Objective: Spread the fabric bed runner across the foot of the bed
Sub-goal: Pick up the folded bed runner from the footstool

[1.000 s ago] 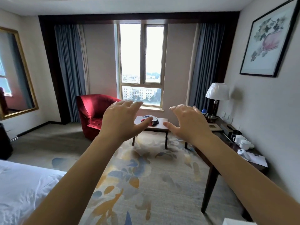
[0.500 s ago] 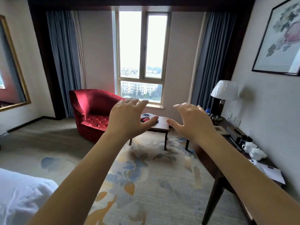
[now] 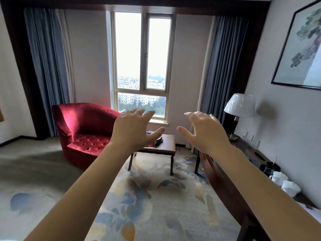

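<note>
A left hand (image 3: 133, 131) and right hand (image 3: 206, 134) stretch out over a floral carpet (image 3: 156, 206), fingers spread and loose, grasping nothing. An armchair (image 3: 83, 129) and table (image 3: 166, 145) stand below the window (image 3: 142, 66). Whether the table's dark bundle (image 3: 159, 140) is the runner cannot be told.

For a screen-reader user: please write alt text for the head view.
A left hand and right hand reach forward, open and empty, above a floral carpet. Ahead stand a red armchair, a small table and a window; a desk with a lamp and cups lines the right wall.
</note>
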A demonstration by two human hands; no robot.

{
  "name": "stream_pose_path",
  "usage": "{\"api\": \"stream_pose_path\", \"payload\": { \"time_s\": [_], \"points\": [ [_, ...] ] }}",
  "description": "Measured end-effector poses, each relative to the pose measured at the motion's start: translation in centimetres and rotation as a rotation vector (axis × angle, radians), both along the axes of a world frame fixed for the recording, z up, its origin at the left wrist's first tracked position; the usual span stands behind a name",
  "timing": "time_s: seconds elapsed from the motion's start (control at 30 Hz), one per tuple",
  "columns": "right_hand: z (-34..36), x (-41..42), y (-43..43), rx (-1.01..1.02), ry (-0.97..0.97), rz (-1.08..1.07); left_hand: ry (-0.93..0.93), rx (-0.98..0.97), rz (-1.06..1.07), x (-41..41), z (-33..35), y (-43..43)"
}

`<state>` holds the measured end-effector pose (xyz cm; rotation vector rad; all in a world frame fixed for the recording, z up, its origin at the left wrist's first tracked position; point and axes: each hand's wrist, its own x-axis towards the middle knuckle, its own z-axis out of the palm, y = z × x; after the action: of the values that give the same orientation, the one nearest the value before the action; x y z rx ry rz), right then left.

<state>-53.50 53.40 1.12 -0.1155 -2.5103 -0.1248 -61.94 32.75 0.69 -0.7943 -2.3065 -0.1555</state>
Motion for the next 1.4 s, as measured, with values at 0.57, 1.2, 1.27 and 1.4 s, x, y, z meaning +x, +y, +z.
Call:
{"api": "stream_pose_path", "payload": {
  "time_s": [0.57,1.2,1.27,1.4],
  "points": [
    [-0.8,-24.8,13.8,0.036,-0.018,0.079,0.008,0.016,0.061,-22.7,-0.7,13.8],
    [-2.6,-51.2,25.0,0.021,-0.071,0.145,-0.030,0.031,0.126,-47.6,-2.0,25.8],
    [-2.7,-54.8,25.6,0.023,-0.069,0.140,-0.030,0.029,0.114,-51.2,-2.2,26.5],
    [-2.5,-61.9,26.6,0.013,-0.060,0.124,-0.018,0.013,0.095,-58.8,-2.2,27.4]
  ]
}}
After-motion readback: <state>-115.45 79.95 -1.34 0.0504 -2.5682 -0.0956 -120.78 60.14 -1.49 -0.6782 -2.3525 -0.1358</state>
